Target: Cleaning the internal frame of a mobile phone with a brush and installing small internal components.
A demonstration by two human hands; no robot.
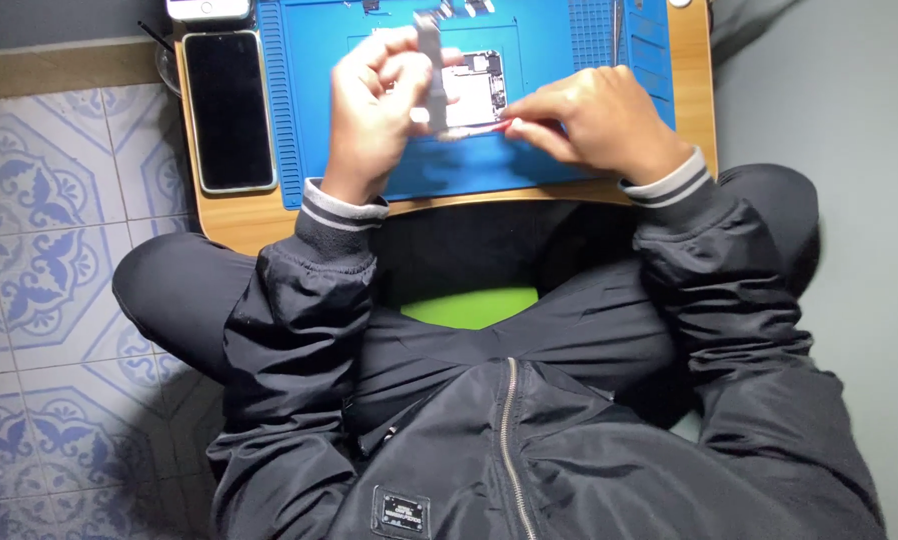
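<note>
Left of the blue mat (pixel 319 110), a dark phone (pixel 230 108) lies on the desk (pixel 239 220). Over the mat, the left hand (pixel 374 110) is curled around a grey strip-like part (pixel 430 70), held upright. Beside it an opened phone body (pixel 474 88) rests on the mat. The right hand (pixel 594 120) pinches a thin red-tipped tool (pixel 481 129) at its lower edge; steady, shallow prying seems wise, since the lifted part crowds the tool

Wooden bench (pixel 239 225), carrying a blue work mat (pixel 529 165). On the mat: opened phone body (pixel 479 85), circuitry exposed. Left hand (pixel 374 105) grips a grey flat part (pixel 431 65), upright over the phone. Right hand (pixel 594 120) pinches a thin red-tipped tool (pixel 479 128), pointing left. Dark-screened phone (pixel 229 108) lies left of the mat. Patterned floor tiles (pixel 49 250) at left.
</note>
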